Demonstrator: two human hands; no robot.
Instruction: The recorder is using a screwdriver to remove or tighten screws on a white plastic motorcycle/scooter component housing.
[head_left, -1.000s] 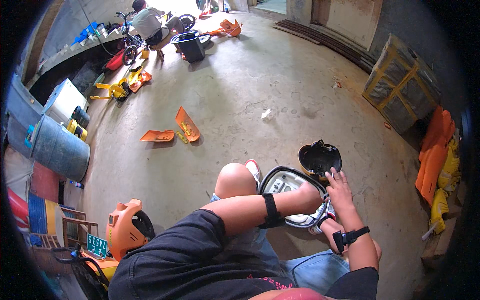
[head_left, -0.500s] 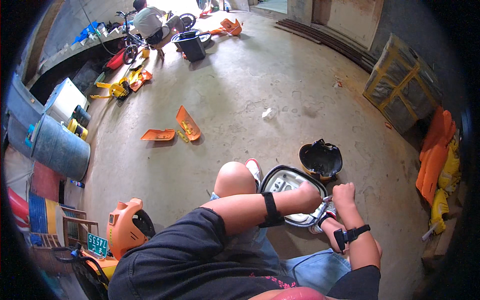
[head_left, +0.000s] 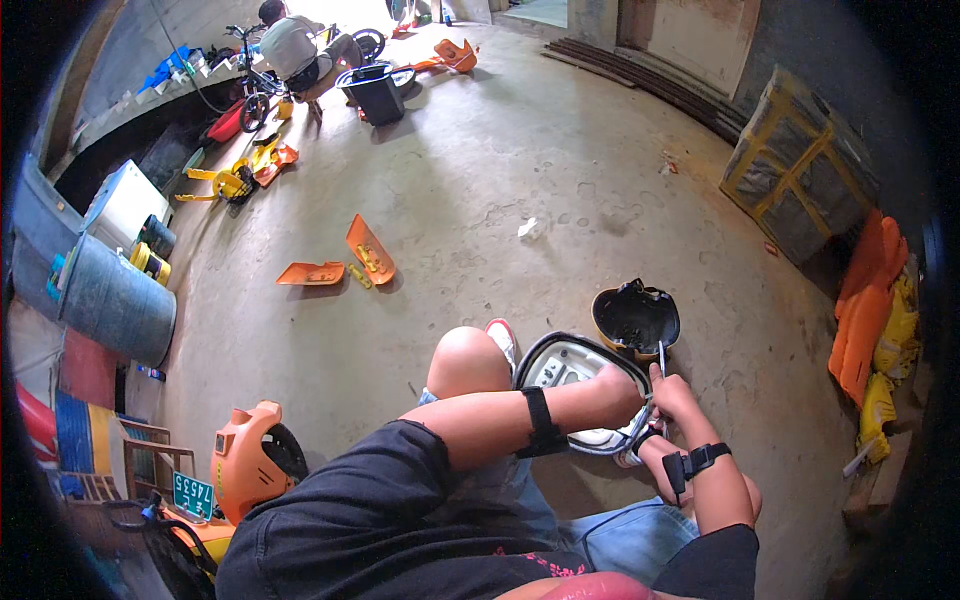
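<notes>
Head view is giving us a seated person looking down over a bare knee (head_left: pixel 468 362) at a grey-white moulded panel with a dark rim (head_left: pixel 575 375), which is lying on the concrete floor (head_left: pixel 520 160) just in front of the legs. We are seeing the left hand (head_left: pixel 622 392) curled closed on the panel's right edge, pressing down on it. The right hand (head_left: pixel 672 392) is closed around a thin screwdriver (head_left: pixel 661 358), whose shaft is standing nearly upright just beside the panel's rim; we cannot tell where its tip is touching. Both forearms are wearing dark straps.

Just beyond the panel, a black dish-shaped cover (head_left: pixel 636 318) is resting hollow side up, near but apart from the hands. Farther out we are finding two orange plastic pieces (head_left: pixel 345 262) lying together on the floor, and an orange housing (head_left: pixel 250 465) at the lower left. At the far end another person (head_left: pixel 290 48) is crouching beside a bicycle (head_left: pixel 250 95).
</notes>
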